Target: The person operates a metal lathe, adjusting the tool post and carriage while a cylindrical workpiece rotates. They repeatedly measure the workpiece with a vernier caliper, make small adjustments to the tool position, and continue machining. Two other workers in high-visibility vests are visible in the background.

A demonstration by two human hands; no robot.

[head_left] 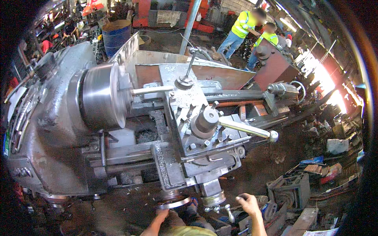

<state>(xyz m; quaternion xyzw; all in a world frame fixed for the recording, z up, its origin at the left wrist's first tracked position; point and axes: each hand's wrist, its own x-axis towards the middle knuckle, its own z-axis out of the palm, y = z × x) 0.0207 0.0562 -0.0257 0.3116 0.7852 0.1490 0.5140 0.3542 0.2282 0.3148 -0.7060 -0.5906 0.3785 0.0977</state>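
A large metal lathe fills the middle of the head view. Its chuck looks smeared, as if spinning, and a pale tool bar reaches to it from the tool post. On the carriage stands the square tool post with a long ball-ended lever. My left hand is at the rim of a handwheel below the carriage, its fingers closed there and partly hidden. My right hand is in the air beside the small cross-slide crank, apart from it, fingers loosely bent, holding nothing visible.
Metal chips lie over the carriage and bed. The tailstock sits at the far right. Scrap metal and a boxy metal part crowd the floor at right. Two people in yellow vests stand beyond; a blue drum is at far left.
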